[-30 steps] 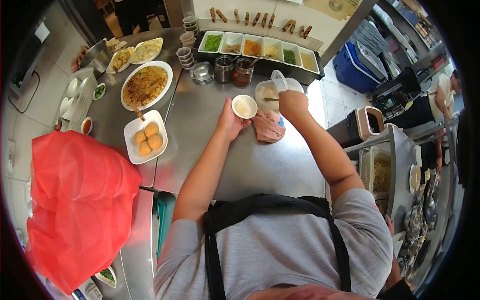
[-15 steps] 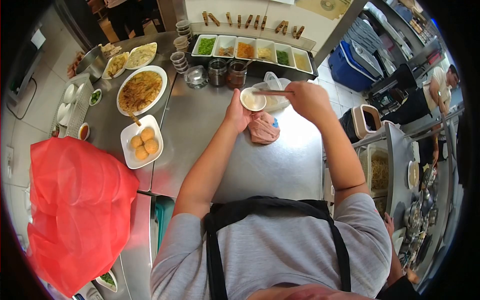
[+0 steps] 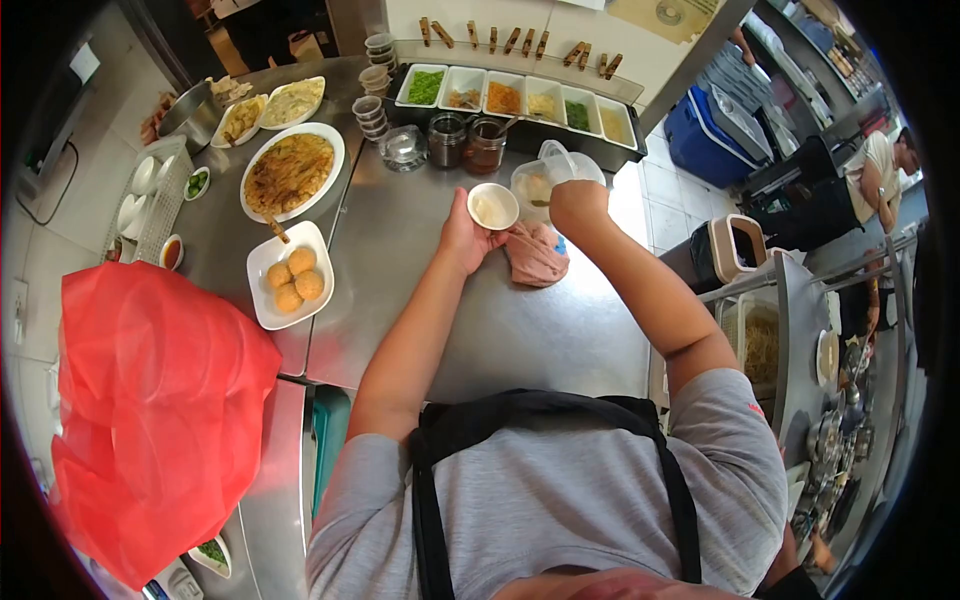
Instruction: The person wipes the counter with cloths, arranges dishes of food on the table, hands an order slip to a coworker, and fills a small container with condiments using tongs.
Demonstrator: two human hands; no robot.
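Note:
My left hand (image 3: 468,236) holds a small white bowl (image 3: 493,206) with some pale sauce in it, tilted toward me. My right hand (image 3: 580,208) is closed round the handle of a spoon, whose end dips into a clear plastic tub (image 3: 533,184) of pale sauce. The tub's lid stands up at its back edge. Just below the tub and bowl lies a crumpled pink cloth (image 3: 537,255) on the steel counter (image 3: 400,290).
Four fried balls (image 3: 294,280) sit in a square dish left of my arm, below an oval plate of food (image 3: 290,172). Jars (image 3: 447,140) and a topping tray (image 3: 520,98) line the back. A red bag (image 3: 160,400) is lower left; a co-worker (image 3: 880,180) stands right.
My right hand carried the spoon over the bowl half a second ago; now it is back at the tub. More sauce shows in the bowl than a second ago.

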